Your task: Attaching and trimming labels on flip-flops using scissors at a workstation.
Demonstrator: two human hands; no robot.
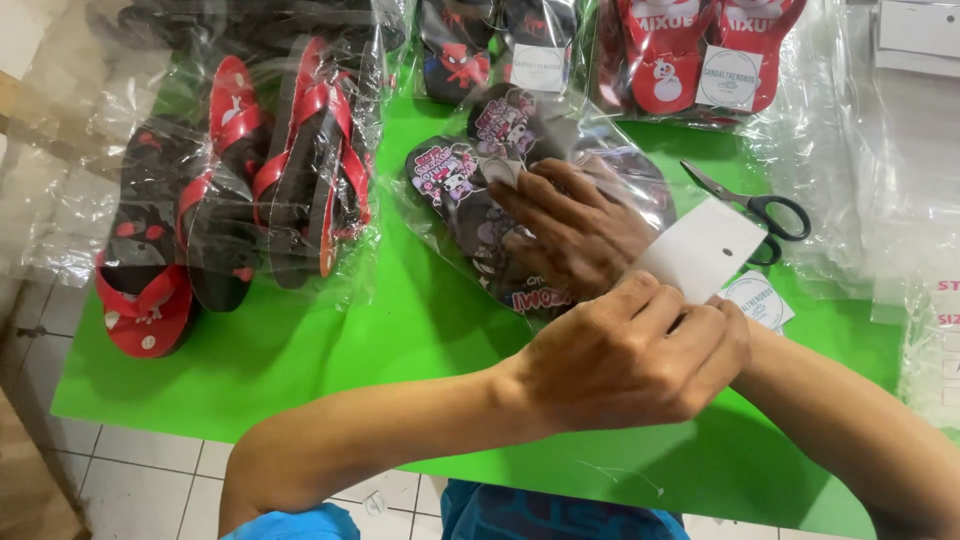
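Note:
A pair of black cartoon-print sandals in a clear plastic bag lies on the green table. My right hand presses flat on top of this bag, fingers pointing left. My left hand crosses over my right wrist. Its closed fingers pinch the lower edge of a white card at the bag's right end.
Black-handled scissors and a round white sticker lie right of the card. Bagged red-and-black sandals are piled at the left, more bagged pairs along the far edge, and clear bags at the right.

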